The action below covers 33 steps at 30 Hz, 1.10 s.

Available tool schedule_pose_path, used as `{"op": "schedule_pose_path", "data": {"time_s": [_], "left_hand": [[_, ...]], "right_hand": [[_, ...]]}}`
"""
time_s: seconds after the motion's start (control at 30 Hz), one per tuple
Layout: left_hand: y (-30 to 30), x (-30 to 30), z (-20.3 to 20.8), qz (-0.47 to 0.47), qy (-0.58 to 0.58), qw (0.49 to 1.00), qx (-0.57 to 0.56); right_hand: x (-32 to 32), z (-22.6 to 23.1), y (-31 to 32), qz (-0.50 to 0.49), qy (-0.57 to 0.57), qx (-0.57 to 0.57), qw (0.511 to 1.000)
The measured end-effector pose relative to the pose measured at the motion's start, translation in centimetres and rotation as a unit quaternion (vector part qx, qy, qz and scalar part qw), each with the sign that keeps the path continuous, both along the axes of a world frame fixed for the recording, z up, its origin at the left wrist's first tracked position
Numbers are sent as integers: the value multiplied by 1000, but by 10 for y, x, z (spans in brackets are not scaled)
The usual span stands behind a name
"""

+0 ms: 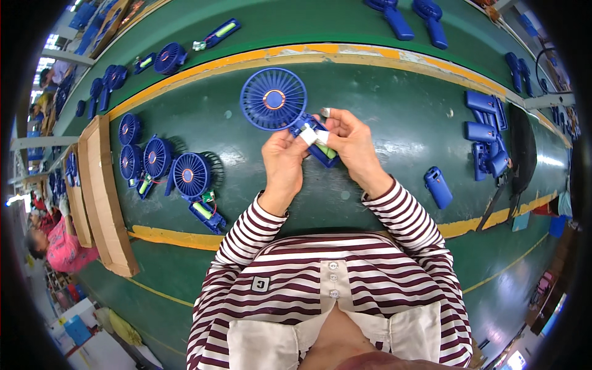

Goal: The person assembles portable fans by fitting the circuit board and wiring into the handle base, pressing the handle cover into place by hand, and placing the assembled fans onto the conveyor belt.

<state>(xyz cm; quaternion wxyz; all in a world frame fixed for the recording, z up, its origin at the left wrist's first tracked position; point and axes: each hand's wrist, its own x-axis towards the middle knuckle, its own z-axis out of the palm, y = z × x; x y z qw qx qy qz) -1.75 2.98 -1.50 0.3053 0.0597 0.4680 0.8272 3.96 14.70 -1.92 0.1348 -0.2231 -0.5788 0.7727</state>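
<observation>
Over the middle of the green bench both my hands grip a blue handheld fan [274, 99], its round slatted head pointing away from me. The handle lies opened, with a light green battery cell showing inside. My left hand [285, 163] is closed on the handle's left side, its thumb on the part near the head. My right hand [354, 145] pinches the other side, thumb pressed near the battery and index finger lifted. White tape wraps both thumbs and a right fingertip. What lies under the thumbs is hidden.
Several fans with open handles [192, 175] stand at left beside a cardboard tray [105, 197]. Blue handle covers [484, 132] are piled at right near a black pouch [523, 151]; a single cover [438, 187] lies closer. Beyond a yellow edge, a green belt [296, 28] carries fan parts.
</observation>
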Motion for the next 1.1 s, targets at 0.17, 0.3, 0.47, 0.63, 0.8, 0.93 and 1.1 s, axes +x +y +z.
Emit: {"op": "schedule_pose_path", "data": {"time_s": [0.17,0.3,0.47,0.63,0.8,0.93,1.1], "left_hand": [[-3,3,0,-4,7,1000,-22],[-7,0,7,-41,-49,996,-58],[-14,-10,9,-71,-148,983,-80],[-23,-11,9,-128,-184,971,-82],[-29,-11,1,-146,-219,961,-80],[-31,-4,2,-155,-219,959,-90],[-36,2,-2,-145,-222,960,-90]], "right_hand": [[16,7,-7,22,-42,411,911],[17,19,-11,66,-135,503,851],[6,15,6,92,-57,508,854],[-61,51,17,60,-37,584,809],[-173,40,13,108,86,719,681],[-257,19,6,84,181,786,584],[-297,9,-27,208,83,750,623]]}}
